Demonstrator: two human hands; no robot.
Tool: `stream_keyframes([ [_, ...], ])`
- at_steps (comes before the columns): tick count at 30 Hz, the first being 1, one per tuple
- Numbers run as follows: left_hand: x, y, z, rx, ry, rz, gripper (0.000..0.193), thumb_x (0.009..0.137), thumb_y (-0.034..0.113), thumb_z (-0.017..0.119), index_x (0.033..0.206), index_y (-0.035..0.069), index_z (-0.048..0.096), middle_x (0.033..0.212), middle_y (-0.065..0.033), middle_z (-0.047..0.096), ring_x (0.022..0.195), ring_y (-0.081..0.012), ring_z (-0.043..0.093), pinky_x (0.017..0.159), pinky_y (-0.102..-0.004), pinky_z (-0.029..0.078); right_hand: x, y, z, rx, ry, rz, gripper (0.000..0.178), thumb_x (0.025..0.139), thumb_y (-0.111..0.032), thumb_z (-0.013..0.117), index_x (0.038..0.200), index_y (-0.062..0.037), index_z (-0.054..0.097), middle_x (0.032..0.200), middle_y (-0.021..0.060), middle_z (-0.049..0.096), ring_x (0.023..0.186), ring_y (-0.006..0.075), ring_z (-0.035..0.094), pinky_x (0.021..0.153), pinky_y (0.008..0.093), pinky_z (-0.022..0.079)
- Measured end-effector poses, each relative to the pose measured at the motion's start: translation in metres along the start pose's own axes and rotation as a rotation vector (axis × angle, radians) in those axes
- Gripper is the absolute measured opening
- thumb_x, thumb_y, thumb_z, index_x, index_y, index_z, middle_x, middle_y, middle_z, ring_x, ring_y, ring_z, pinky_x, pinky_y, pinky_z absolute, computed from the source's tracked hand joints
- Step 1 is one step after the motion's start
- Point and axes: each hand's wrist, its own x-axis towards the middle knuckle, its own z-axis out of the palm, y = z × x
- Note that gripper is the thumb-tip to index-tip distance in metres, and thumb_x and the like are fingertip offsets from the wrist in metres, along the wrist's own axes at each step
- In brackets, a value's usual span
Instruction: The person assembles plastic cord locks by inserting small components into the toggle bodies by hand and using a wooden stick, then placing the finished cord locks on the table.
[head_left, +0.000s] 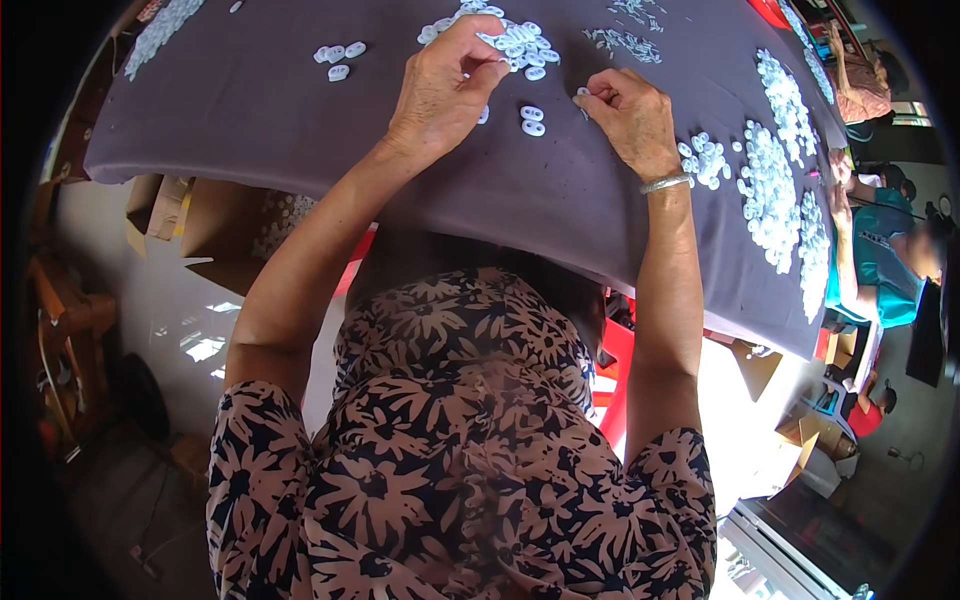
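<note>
My left hand (445, 92) is closed in a pinch at the near edge of a pile of white oval two-holed plastic pieces (524, 42). Whatever its fingertips hold is hidden. To the right, my right hand (632, 115), with a silver bracelet at the wrist, pinches a small white piece (583, 92) between thumb and forefinger. Two oval pieces (533, 121) lie between my hands, and another peeks out beside my left hand. Beyond my right hand are small thin metal pins or screws (625, 44), too small to tell which.
A dark cloth (270, 120) covers the table. Several ovals (338, 60) lie at left, with larger white heaps (770, 190) at right. An open cardboard box (225, 220) stands below the left edge. Another person in a teal top (888, 255) is at the table's right side.
</note>
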Motion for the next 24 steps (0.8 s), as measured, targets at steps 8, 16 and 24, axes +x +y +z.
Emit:
stream_keyframes([
  [8,-0.003,0.003,0.002,0.020,-0.027,-0.017,0.031,0.081,0.003,0.063,0.111,0.009,0.055,0.078,-0.0043,0.065,0.069,-0.0145,0.061,0.066,-0.0270,0.050,-0.001,0.000,0.006,0.039,0.039,-0.026,0.015,0.075,-0.010,0.070,0.087,-0.0040,0.064,0.076,0.0060,0.061,0.064,0.0185,0.062,0.060,0.0295,0.050],
  [16,-0.005,0.006,0.006,0.019,-0.091,-0.033,0.032,0.081,0.004,0.063,0.111,0.009,0.054,0.080,-0.0041,0.065,0.070,-0.0139,0.061,0.066,-0.0272,0.050,0.003,-0.016,0.008,-0.251,0.108,-0.236,0.014,0.076,-0.014,0.066,0.085,-0.0041,0.064,0.076,0.0097,0.060,0.068,0.0310,0.059,0.065,0.0387,0.050],
  [24,-0.005,0.010,0.006,-0.049,-0.129,-0.099,0.032,0.082,0.005,0.063,0.112,0.008,0.054,0.081,-0.0041,0.064,0.072,-0.0118,0.060,0.069,-0.0253,0.049,0.006,-0.008,0.010,-0.177,0.085,-0.133,0.013,0.074,-0.009,0.064,0.086,-0.0035,0.065,0.077,0.0108,0.061,0.068,0.0287,0.062,0.063,0.0346,0.050],
])
